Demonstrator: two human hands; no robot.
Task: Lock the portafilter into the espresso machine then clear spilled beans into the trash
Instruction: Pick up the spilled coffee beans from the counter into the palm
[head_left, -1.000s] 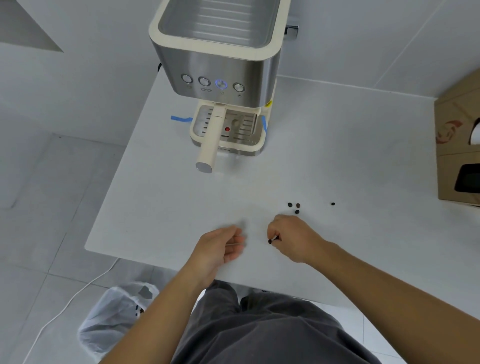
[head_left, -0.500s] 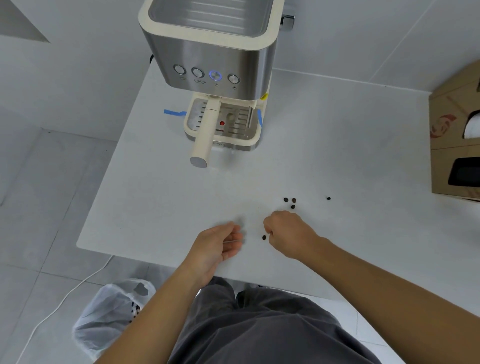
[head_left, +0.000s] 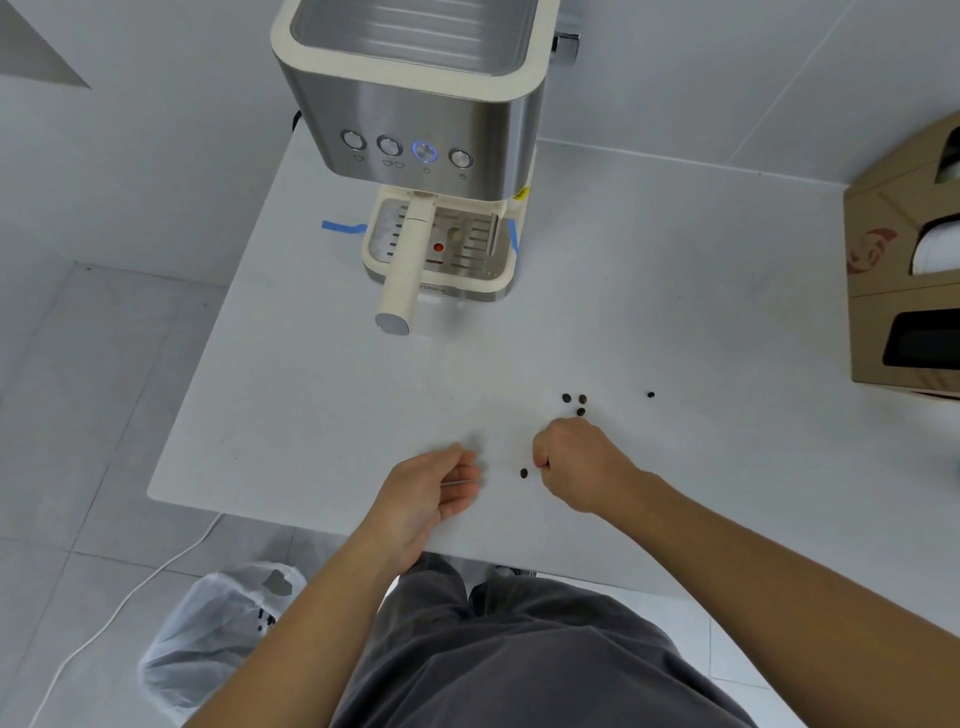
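The cream portafilter handle (head_left: 399, 275) sticks out toward me from under the espresso machine (head_left: 415, 104), its head hidden beneath the steel body. Dark coffee beans lie on the white table: a cluster of three (head_left: 576, 403), a lone bean (head_left: 650, 395) farther right, and one bean (head_left: 523, 473) between my hands. My right hand (head_left: 579, 462) rests as a closed fist just right of that bean and just below the cluster; nothing shows in it. My left hand (head_left: 434, 488) is loosely cupped at the table's near edge, palm toward the bean, with nothing visible inside.
A clear trash bag (head_left: 208, 649) with several beans inside sits on the floor below the table's near left corner, beside a white cable (head_left: 104, 629). A cardboard box (head_left: 904, 270) stands at the right edge. Blue tape (head_left: 340, 227) marks the table by the machine.
The bean that was at my right fingertips now lies free on the table just left of the fist. My right hand has shifted slightly away from me; my left hand has barely moved.
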